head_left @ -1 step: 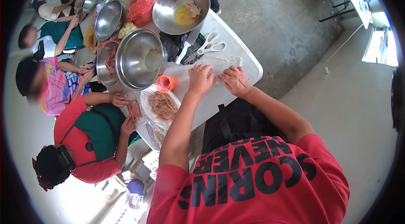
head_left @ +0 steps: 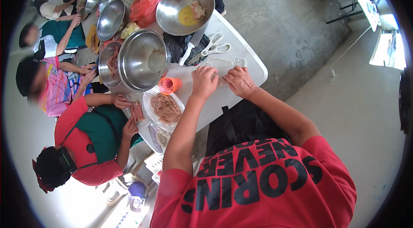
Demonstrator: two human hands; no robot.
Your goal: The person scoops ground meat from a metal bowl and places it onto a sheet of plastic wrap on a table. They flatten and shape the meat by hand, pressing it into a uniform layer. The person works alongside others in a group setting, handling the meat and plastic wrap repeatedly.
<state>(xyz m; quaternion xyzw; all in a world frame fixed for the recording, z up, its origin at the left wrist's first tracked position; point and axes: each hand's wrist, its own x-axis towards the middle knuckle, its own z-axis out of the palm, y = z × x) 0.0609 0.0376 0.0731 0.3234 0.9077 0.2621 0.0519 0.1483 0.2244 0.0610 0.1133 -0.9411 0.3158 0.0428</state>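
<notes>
My left hand [head_left: 204, 82] and my right hand [head_left: 239, 82] are side by side over the white table's near edge. Both have curled fingers, pinching the near part of a clear plastic sheet [head_left: 231, 61], which lies flat beyond them. Whether anything is wrapped in the plastic between my hands is hard to make out. Just past the sheet lie white-handled scissors [head_left: 217, 46] and a knife with a white handle [head_left: 187, 53]. Left of my left hand stands an orange cup [head_left: 170, 85], next to a plastic-lined tray of pale raw meat [head_left: 165, 108].
Steel bowls crowd the table [head_left: 254, 62]: a large empty one [head_left: 140, 62], and one [head_left: 165, 11] with yellow liquid and minced filling [head_left: 197, 9]. A red plastic bag [head_left: 144, 9] lies behind them. At my left, a co-worker in a green apron [head_left: 97, 131] handles meat [head_left: 137, 111].
</notes>
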